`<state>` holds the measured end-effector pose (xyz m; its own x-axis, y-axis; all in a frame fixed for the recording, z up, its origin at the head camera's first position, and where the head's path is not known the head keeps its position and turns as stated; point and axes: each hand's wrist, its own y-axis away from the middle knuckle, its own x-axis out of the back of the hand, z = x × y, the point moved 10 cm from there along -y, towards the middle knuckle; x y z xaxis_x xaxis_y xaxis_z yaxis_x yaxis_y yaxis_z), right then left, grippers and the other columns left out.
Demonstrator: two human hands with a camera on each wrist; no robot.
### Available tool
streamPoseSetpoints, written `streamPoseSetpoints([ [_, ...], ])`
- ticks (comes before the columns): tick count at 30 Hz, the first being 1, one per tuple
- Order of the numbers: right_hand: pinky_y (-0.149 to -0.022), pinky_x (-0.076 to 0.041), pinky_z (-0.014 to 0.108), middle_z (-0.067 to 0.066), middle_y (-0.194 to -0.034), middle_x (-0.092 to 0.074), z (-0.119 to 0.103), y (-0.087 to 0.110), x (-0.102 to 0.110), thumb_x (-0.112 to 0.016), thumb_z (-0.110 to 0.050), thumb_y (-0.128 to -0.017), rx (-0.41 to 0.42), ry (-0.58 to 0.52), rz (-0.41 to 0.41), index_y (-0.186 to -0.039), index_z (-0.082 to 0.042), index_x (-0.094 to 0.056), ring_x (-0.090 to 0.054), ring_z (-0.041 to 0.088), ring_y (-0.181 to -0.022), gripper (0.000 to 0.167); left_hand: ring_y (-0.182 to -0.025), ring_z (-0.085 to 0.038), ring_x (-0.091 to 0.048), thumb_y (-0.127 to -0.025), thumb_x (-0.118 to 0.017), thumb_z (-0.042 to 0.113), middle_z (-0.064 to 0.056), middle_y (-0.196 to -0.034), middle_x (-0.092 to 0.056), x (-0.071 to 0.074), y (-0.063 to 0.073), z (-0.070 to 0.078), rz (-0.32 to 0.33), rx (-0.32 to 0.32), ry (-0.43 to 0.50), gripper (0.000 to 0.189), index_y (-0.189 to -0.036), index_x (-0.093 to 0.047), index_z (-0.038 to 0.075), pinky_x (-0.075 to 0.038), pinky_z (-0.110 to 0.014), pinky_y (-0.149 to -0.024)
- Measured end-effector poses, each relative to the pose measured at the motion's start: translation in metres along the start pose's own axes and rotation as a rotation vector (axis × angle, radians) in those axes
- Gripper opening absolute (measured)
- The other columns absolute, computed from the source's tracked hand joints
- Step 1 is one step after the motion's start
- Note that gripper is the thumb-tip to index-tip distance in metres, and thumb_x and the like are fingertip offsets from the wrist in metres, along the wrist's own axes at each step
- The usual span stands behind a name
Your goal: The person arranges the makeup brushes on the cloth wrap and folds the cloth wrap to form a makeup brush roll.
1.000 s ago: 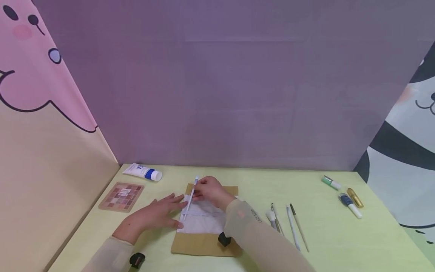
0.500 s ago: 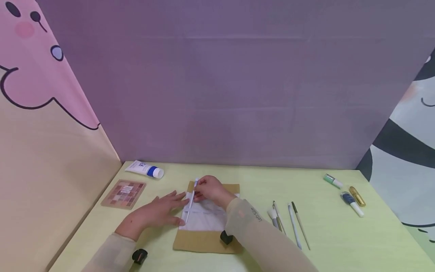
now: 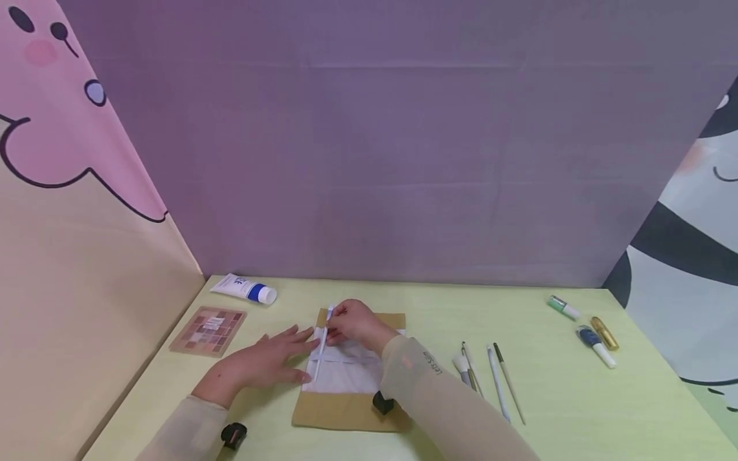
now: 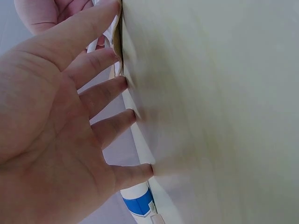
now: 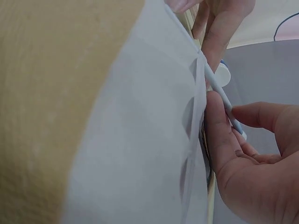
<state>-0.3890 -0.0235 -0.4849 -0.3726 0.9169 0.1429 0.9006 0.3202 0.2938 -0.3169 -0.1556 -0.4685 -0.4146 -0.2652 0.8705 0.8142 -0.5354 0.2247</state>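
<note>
A flat tan cloth roll [image 3: 334,411] with a white fabric pocket panel [image 3: 352,376] lies on the table before me. Between thumb and fingers, my right hand [image 3: 354,323] pinches the upper end of a slim white stick [image 3: 321,352] near the panel's left edge. Its lower part runs beneath the pocket's edge band and shows through the thin fabric in the right wrist view; what kind of tool it is cannot be made out. My left hand [image 3: 262,365] is spread, thumb and fingertips resting at the cloth's left edge.
Several thin brushes and sticks [image 3: 498,384] lie right of the cloth. Nail polish bottles [image 3: 596,346] and a gold tube [image 3: 604,333] sit farther right. At the left are a palette [image 3: 209,331] and a white squeeze tube [image 3: 243,289]. A purple wall [image 3: 369,160] closes the back.
The white stick has slid down and slightly left, its top now closer to my right fingers. My left hand keeps its place at the cloth's edge.
</note>
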Motion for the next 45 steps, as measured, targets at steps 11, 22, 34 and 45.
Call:
streamPoseSetpoints([
  [11,-0.068,-0.067,0.031,0.017,-0.090,-0.076,-0.001,0.009,-0.009,-0.071,-0.001,-0.097,-0.006,0.053,-0.038,-0.116,0.000,-0.058,-0.072,0.015,-0.063,0.023,-0.164,-0.051,-0.023,-0.097,-0.075,0.050,-0.014,-0.176,-0.034,0.001,0.000,0.002,0.005,0.001,0.004,0.075,-0.160,-0.051,0.016,-0.015,-0.092,-0.116],
  [22,-0.064,-0.066,0.029,0.014,-0.091,-0.073,0.001,0.012,-0.013,-0.072,0.000,-0.096,0.005,0.082,-0.038,-0.138,-0.007,-0.049,-0.073,0.019,-0.066,0.048,-0.162,-0.055,-0.024,-0.097,-0.075,0.049,-0.017,-0.175,-0.035,0.000,0.000,0.002,0.010,-0.019,-0.005,0.076,-0.160,-0.051,0.014,-0.018,-0.093,-0.112],
  [34,-0.071,-0.066,0.034,0.017,-0.088,-0.077,-0.001,0.019,-0.014,-0.072,-0.002,-0.095,0.037,0.174,-0.034,-0.131,-0.006,-0.051,-0.075,0.022,-0.073,0.042,-0.164,-0.051,-0.021,-0.096,-0.077,0.046,-0.012,-0.176,-0.034,-0.002,0.001,0.001,0.002,0.014,0.040,0.073,-0.159,-0.053,0.016,-0.014,-0.092,-0.115],
  [45,-0.071,-0.060,0.027,0.007,-0.087,-0.072,-0.006,0.025,-0.015,-0.075,-0.010,-0.096,0.051,0.308,-0.056,-0.126,-0.009,-0.054,-0.072,0.017,-0.075,0.037,-0.163,-0.054,-0.021,-0.095,-0.078,0.045,-0.015,-0.176,-0.034,0.003,0.001,0.005,0.008,-0.010,0.032,0.074,-0.159,-0.053,0.017,-0.014,-0.094,-0.113],
])
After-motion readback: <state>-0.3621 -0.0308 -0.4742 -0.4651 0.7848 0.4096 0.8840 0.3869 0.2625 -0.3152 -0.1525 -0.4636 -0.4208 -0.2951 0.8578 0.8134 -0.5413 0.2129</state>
